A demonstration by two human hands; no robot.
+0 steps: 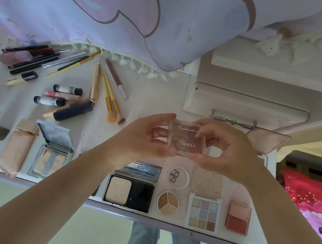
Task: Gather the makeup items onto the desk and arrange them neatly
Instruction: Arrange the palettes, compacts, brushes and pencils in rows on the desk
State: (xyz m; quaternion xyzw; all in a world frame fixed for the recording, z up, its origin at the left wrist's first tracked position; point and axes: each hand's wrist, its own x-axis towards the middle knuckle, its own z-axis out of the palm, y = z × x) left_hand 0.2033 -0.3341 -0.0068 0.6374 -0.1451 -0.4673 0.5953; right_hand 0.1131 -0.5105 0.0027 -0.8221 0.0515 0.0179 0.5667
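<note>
Both hands hold a small clear compact [187, 139] with pink and gold pans above the white desk [154, 105]. My left hand [144, 140] grips its left side, my right hand [224, 149] its right side. Below them, along the desk's near edge, lie a black powder compact [129, 191], a round three-shade pot [168, 202], a round white jar [178, 177], a pastel eyeshadow palette [203, 214] and a pink blush box [237, 217]. At left lie a silver highlighter compact [52, 150] and a peach tube [17, 147].
Brushes [111, 97], lipstick tubes [60, 96] and pencils [34, 58] lie on the desk's left and back. A lilac curtain [126, 20] hangs over the back. A pink mirror [268, 141] and white shelf [246, 104] stand at right. A red bedspread [310, 199] lies far right.
</note>
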